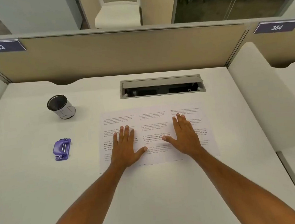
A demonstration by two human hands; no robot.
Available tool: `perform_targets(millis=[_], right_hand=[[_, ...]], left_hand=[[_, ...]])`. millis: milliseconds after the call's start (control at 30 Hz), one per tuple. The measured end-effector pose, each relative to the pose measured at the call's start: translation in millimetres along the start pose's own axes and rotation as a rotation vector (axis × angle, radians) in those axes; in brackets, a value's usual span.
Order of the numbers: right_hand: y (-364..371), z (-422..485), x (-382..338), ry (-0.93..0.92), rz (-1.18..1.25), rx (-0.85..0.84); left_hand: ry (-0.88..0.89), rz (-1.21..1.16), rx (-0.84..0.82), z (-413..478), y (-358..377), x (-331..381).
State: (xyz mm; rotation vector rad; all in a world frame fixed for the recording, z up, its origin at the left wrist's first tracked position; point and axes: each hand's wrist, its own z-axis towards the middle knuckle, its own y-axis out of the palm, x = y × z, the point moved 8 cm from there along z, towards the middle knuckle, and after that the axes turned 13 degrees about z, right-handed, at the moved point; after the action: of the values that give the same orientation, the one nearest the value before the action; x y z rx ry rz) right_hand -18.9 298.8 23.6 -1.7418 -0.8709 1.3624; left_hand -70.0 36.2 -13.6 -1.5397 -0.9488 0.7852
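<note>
Head-worn wide view, forward and down (close) over the desk (34,182)

Both your arms are bare the whole way, from the bottom edge up to the wrists, and the forearms are pretty long and lean. Your left grip (126,147) and right grip (185,137) are bare too, with slim fingers (127,133) and short, plain nails.
</note>
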Motion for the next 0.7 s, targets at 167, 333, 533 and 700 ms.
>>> perform_targets(millis=[167,333,533,700], right_hand=[[14.0,-8.7,10.7,0.032,-0.041,-0.028],[33.8,-16.7,15.1,0.003,-0.034,-0.062],[48.4,-21.7,20.4,-0.031,-0.083,-0.03],[44.5,-21.2,23.5,-0.045,-0.046,0.018]], left_hand=[[-0.004,-0.011,-0.009,-7.0,17.6,-5.1],[0.027,-0.006,0.052,-9.6,23.5,1.4],[0.033,-0.005,0.084,-11.1,24.9,9.2],[0.039,-0.031,0.124,-11.9,23.0,7.0]])
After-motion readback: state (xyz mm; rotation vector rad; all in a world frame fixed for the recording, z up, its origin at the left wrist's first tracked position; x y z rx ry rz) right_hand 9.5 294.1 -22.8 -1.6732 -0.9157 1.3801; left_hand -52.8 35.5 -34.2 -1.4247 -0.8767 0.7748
